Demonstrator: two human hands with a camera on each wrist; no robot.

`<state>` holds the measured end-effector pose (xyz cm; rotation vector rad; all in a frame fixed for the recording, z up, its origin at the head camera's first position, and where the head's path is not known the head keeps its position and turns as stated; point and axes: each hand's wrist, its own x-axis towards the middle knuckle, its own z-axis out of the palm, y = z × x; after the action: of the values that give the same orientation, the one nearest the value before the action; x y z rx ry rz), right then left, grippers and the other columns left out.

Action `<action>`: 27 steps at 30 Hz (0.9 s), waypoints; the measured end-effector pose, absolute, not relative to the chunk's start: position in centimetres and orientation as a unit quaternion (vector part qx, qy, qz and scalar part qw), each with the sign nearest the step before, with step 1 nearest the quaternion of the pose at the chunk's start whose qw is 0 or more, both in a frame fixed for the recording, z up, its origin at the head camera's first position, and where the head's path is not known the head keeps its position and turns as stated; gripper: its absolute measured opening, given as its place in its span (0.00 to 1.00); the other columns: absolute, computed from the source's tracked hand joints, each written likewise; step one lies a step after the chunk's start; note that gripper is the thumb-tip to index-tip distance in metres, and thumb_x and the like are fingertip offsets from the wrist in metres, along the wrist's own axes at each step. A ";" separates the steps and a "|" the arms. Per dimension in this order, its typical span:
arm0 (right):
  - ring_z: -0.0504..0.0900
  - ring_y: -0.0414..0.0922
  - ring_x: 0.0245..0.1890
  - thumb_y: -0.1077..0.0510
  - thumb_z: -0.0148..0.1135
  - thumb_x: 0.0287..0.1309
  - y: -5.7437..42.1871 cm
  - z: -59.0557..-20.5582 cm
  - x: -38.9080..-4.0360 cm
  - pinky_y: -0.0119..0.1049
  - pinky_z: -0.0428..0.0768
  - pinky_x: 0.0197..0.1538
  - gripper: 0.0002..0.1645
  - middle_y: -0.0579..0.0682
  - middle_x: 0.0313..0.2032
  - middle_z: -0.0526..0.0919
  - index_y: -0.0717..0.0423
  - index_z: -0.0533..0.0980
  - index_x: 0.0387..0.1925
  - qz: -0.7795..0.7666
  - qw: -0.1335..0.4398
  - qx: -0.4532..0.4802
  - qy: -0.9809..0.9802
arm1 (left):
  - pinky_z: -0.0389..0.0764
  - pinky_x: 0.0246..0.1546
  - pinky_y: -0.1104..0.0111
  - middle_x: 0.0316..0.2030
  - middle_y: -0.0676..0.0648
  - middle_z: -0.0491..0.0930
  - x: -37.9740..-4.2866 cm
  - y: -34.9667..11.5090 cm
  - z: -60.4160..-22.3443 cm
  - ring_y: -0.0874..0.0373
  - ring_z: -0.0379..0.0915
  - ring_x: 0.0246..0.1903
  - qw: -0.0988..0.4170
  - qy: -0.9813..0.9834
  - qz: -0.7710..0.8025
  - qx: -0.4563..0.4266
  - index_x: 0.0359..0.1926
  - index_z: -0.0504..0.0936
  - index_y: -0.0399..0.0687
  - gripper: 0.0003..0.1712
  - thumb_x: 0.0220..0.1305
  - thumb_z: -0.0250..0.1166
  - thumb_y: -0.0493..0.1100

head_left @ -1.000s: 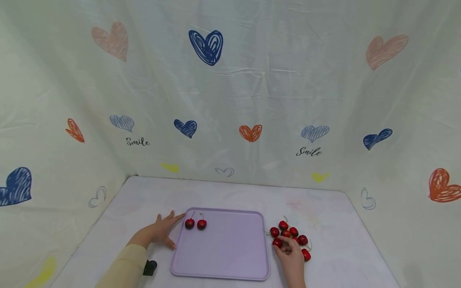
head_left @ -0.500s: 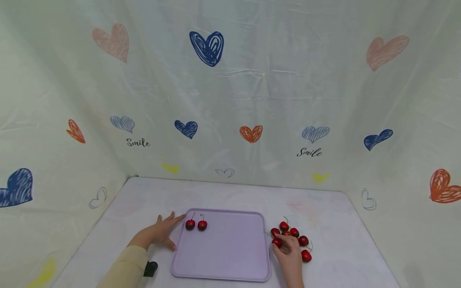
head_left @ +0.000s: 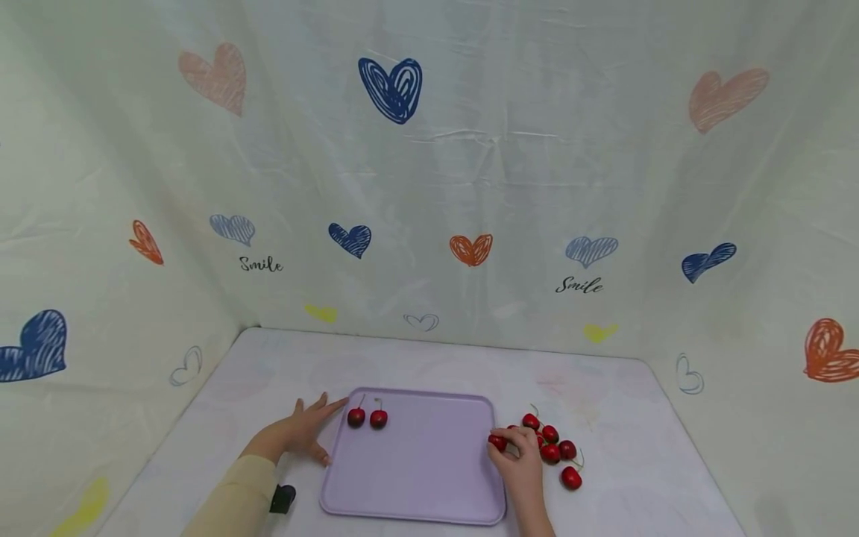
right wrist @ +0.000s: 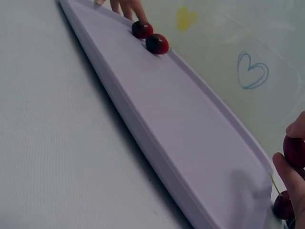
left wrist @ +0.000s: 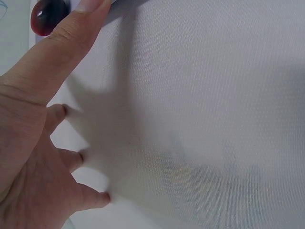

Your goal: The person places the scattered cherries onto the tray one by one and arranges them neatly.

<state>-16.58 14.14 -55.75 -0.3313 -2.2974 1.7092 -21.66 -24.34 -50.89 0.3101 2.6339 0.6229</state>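
Observation:
My right hand (head_left: 520, 462) pinches a dark red cherry (head_left: 497, 442) between thumb and fingers, above the right rim of the lilac tray (head_left: 416, 477). That same held cherry (right wrist: 294, 151) shows at the right edge of the right wrist view. On the left, my left hand (head_left: 295, 436) lies with fingers spread, touching the tray's left rim. Inside the tray, near its back left corner, two stemmed cherries (head_left: 379, 418) sit side by side. Right of the tray lies a loose group of several cherries (head_left: 550, 453) on the table, partly hidden by my right hand.
The pale table (head_left: 282, 365) ends at a curtain (head_left: 429, 179) printed with hearts, which rises behind and at both sides. A small black object (head_left: 282, 498) lies by the left sleeve (head_left: 231, 496); what it is I cannot tell.
My right hand has lifted a cherry from the group and moved left with it to the tray's right rim. The left hand stays where it was.

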 end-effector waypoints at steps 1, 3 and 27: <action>0.76 0.48 0.45 0.70 0.73 0.47 13.9 -55.7 -16.7 0.27 0.82 0.39 0.13 0.52 0.42 0.71 0.61 0.85 0.37 0.590 0.131 -0.108 -0.789 | 0.47 0.52 0.23 0.70 0.23 0.47 -21.7 -24.3 -50.9 0.12 0.32 0.62 0.207 0.946 0.224 0.111 0.73 0.59 0.46 0.61 0.38 0.82 0.44; 0.76 0.47 0.43 0.70 0.73 0.46 13.4 -55.6 -16.8 0.26 0.81 0.37 0.13 0.51 0.40 0.71 0.61 0.85 0.37 0.594 0.132 -0.097 -0.788 | 0.47 0.52 0.23 0.70 0.23 0.47 -21.7 -24.4 -50.9 0.12 0.32 0.62 0.206 0.946 0.222 0.112 0.73 0.59 0.46 0.61 0.38 0.82 0.44; 0.75 0.44 0.40 0.70 0.78 0.40 8.0 -55.7 -18.8 0.27 0.81 0.39 0.15 0.50 0.36 0.72 0.63 0.85 0.35 0.650 0.106 -0.015 -0.752 | 0.50 0.52 0.23 0.70 0.22 0.47 -21.9 -24.4 -51.1 0.11 0.32 0.61 0.203 0.947 0.217 0.121 0.73 0.59 0.45 0.62 0.37 0.83 0.44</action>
<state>-18.76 7.95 -55.74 -0.0434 -2.2163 1.9160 -21.88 -24.42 -51.09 0.3368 2.6445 0.6050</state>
